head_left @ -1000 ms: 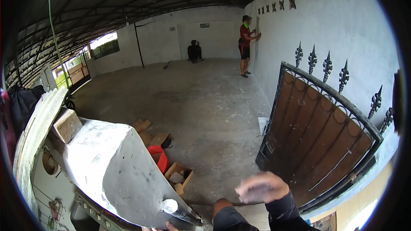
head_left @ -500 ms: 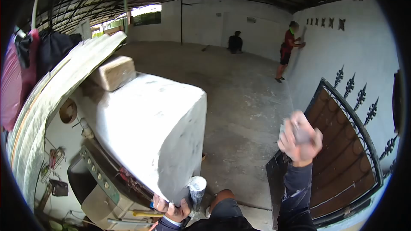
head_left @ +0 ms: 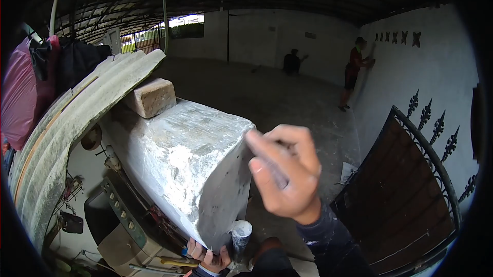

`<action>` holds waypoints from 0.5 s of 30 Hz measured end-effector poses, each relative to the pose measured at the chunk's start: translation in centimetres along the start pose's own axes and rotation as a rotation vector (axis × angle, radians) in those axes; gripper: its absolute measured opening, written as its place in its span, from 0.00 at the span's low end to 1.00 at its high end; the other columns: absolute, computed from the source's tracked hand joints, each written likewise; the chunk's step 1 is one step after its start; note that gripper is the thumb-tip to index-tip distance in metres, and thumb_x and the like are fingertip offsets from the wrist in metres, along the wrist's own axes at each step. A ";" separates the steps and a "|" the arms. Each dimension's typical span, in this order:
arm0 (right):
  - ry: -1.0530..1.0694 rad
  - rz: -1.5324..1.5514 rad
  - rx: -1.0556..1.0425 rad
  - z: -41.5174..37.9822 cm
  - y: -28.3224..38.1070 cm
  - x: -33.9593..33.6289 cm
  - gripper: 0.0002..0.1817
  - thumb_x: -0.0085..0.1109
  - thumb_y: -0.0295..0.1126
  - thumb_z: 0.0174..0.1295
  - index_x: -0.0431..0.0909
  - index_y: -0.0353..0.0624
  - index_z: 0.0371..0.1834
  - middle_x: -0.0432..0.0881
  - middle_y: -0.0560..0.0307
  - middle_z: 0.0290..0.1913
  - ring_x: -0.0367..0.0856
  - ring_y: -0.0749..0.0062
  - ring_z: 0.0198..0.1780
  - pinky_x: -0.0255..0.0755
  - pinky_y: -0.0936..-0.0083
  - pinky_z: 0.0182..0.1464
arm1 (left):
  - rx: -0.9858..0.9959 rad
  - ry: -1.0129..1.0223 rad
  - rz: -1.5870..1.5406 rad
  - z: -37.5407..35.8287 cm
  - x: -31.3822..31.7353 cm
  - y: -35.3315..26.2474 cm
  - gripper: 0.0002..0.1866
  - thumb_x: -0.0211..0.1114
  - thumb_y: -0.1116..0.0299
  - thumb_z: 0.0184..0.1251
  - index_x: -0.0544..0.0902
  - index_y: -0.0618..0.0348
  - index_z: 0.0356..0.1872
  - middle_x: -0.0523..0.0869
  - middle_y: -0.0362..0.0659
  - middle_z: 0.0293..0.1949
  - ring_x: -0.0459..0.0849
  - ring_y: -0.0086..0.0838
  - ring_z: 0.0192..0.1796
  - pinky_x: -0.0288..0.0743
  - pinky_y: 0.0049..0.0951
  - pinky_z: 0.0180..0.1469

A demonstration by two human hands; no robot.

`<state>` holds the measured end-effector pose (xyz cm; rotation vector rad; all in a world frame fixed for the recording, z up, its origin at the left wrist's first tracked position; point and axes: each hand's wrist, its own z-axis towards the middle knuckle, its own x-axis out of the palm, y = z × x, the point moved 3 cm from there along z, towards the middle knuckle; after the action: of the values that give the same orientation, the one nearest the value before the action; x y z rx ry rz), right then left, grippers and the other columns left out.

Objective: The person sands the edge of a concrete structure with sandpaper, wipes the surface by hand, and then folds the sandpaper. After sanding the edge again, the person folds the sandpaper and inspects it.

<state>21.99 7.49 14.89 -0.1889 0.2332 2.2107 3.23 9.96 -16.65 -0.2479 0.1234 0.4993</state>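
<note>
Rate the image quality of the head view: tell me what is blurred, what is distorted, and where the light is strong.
Head view: the right hand is motion-blurred; fisheye lens bends the gate and corrugated sheet, with black corners; daylight blows out the far opening; the plastered board is evenly lit, fairly sharp.

dim shade | daylight from far openings | fisheye black corners | raised hand blurred

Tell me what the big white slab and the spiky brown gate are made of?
The big white-coated slab looks like a flat board caked in chalky plaster or putty: matte, lumpy, smeared. What lies beneath is hidden. The brown gate panel with black spiked top looks like painted metal: thin dark bars, spear-shaped tips, smooth brown sheet.
</note>
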 end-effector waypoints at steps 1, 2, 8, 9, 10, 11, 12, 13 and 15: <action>-0.003 -0.015 -0.094 0.0 0.6 0.5 0.20 0.69 0.24 0.51 0.86 0.36 0.50 0.78 0.49 0.42 0.80 0.61 0.36 0.77 0.70 0.39 | 0.002 -0.005 0.001 0.1 0.2 0.2 0.38 0.61 0.76 0.60 0.54 0.52 0.71 0.58 0.62 0.66 0.63 0.55 0.64 0.57 0.54 0.66; -0.030 -0.081 -0.151 -0.6 0.8 0.9 0.21 0.69 0.24 0.50 0.86 0.36 0.51 0.78 0.49 0.42 0.80 0.61 0.36 0.77 0.70 0.39 | 0.004 -0.008 0.002 0.1 0.3 0.3 0.38 0.61 0.76 0.60 0.54 0.52 0.71 0.58 0.62 0.66 0.63 0.55 0.64 0.57 0.54 0.65; -0.104 -0.040 -0.062 -1.6 1.7 2.0 0.20 0.63 0.20 0.52 0.85 0.34 0.52 0.76 0.47 0.44 0.80 0.65 0.35 0.78 0.73 0.37 | -0.008 -0.006 0.017 -0.5 -0.1 0.2 0.38 0.61 0.76 0.60 0.55 0.52 0.71 0.58 0.62 0.66 0.64 0.55 0.64 0.57 0.54 0.65; -0.107 -0.064 -0.109 -1.5 1.4 2.0 0.20 0.63 0.19 0.53 0.85 0.34 0.52 0.76 0.47 0.44 0.80 0.67 0.33 0.77 0.75 0.36 | -0.007 -0.002 0.023 -0.6 -0.4 0.4 0.38 0.61 0.76 0.60 0.55 0.52 0.71 0.58 0.62 0.66 0.64 0.55 0.64 0.57 0.54 0.65; -0.111 -0.089 -0.150 -1.4 0.8 1.9 0.19 0.62 0.18 0.53 0.85 0.34 0.51 0.76 0.47 0.45 0.80 0.68 0.32 0.77 0.77 0.34 | -0.006 0.008 0.029 -0.8 -0.9 0.5 0.38 0.61 0.76 0.60 0.55 0.52 0.71 0.58 0.62 0.66 0.64 0.55 0.64 0.57 0.54 0.65; -0.163 -0.082 -0.073 -1.1 0.1 1.8 0.18 0.62 0.18 0.54 0.86 0.33 0.50 0.76 0.47 0.44 0.80 0.70 0.30 0.76 0.78 0.33 | -0.002 0.010 0.032 -0.8 -1.1 0.7 0.38 0.61 0.76 0.60 0.55 0.52 0.71 0.58 0.62 0.66 0.64 0.55 0.64 0.57 0.54 0.65; -0.165 -0.052 -0.022 -0.9 -0.3 1.7 0.18 0.61 0.17 0.54 0.86 0.33 0.49 0.77 0.48 0.43 0.80 0.69 0.31 0.76 0.78 0.33 | 0.001 0.010 0.032 -0.7 -1.1 0.9 0.38 0.61 0.76 0.60 0.55 0.52 0.71 0.58 0.62 0.66 0.64 0.55 0.64 0.57 0.54 0.65; -0.140 -0.045 -0.037 -0.6 0.6 1.7 0.17 0.60 0.17 0.54 0.86 0.33 0.49 0.77 0.48 0.43 0.80 0.70 0.31 0.76 0.78 0.33 | 0.004 0.006 0.029 -0.7 -0.9 1.1 0.37 0.61 0.76 0.60 0.55 0.52 0.71 0.58 0.62 0.66 0.64 0.55 0.64 0.58 0.54 0.65; -0.110 -0.009 -0.083 -0.7 2.4 2.0 0.16 0.59 0.15 0.56 0.85 0.32 0.49 0.76 0.48 0.42 0.80 0.70 0.30 0.75 0.78 0.30 | 0.016 -0.013 0.018 -0.2 0.1 1.4 0.37 0.61 0.76 0.60 0.55 0.52 0.71 0.58 0.62 0.66 0.64 0.55 0.64 0.58 0.54 0.65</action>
<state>18.97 7.43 14.04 -0.1126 0.0802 2.2157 2.62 11.14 -17.13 -0.2284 0.1169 0.5175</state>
